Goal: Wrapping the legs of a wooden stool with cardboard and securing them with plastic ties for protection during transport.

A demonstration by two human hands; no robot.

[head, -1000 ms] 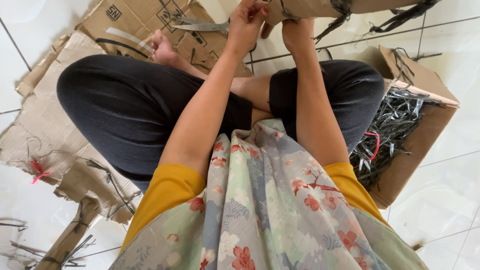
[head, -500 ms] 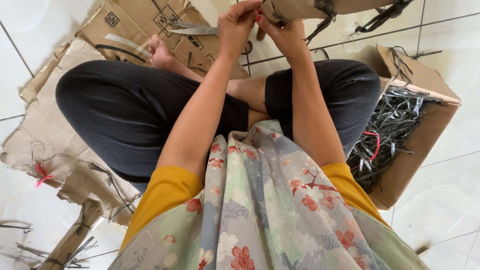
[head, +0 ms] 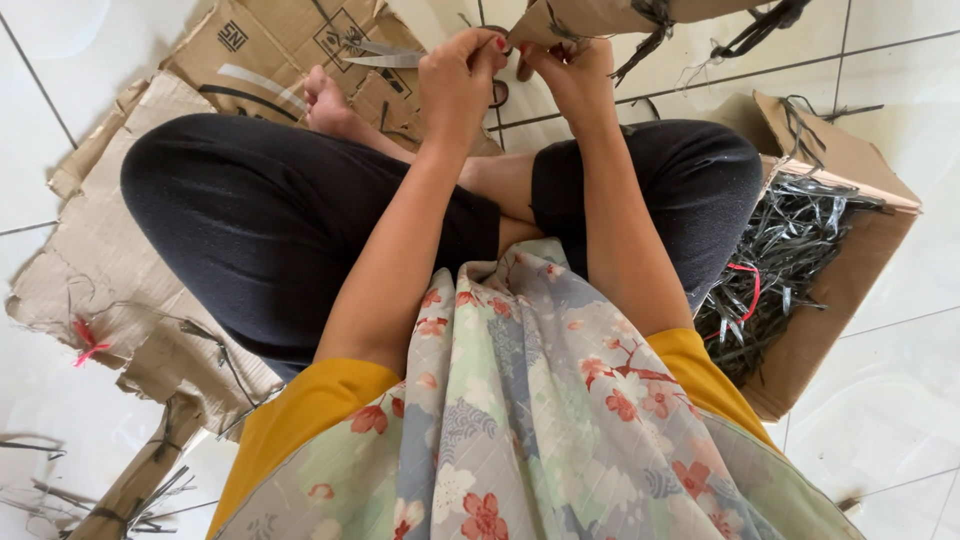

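Both hands raised: left hand (head: 458,75) and right hand (head: 572,68) pinched dark strap (head: 655,22) on brown bundle (head: 610,14), steadying it; scissors (head: 385,55) lay beside.

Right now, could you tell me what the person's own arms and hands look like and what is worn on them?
Both arms are bare from the short mustard-yellow sleeves down. The left hand and right hand wear no gloves, and no watch or bracelet shows at the wrists. One fingernail of the left hand carries red polish.
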